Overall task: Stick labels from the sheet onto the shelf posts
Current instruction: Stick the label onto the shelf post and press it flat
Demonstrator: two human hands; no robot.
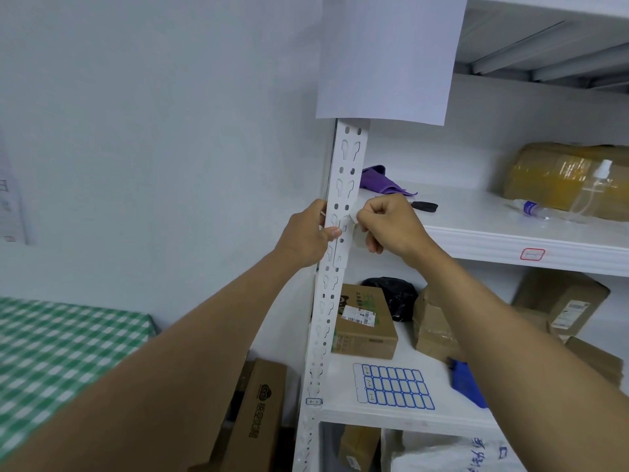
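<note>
A white perforated shelf post (347, 158) runs down the middle of the view. My left hand (306, 235) grips the post from its left side, the thumb pressing on its front face. My right hand (388, 224) is at the post's right edge at the same height, fingers curled and pinching a small white label (352, 219) against the post. The label sheet (394, 386), a grid of blue-bordered labels, lies flat on the lower shelf. Lower on the post sits a stuck blue-bordered label (313, 401).
A white paper (388, 56) hangs over the post's top. The upper shelf holds a purple cloth (377, 182), a black marker (425, 206), a spray bottle (592, 189), a taped parcel (558, 178) and a red label (532, 254). Cardboard boxes (364, 321) sit below; a green checked table (61, 349) stands left.
</note>
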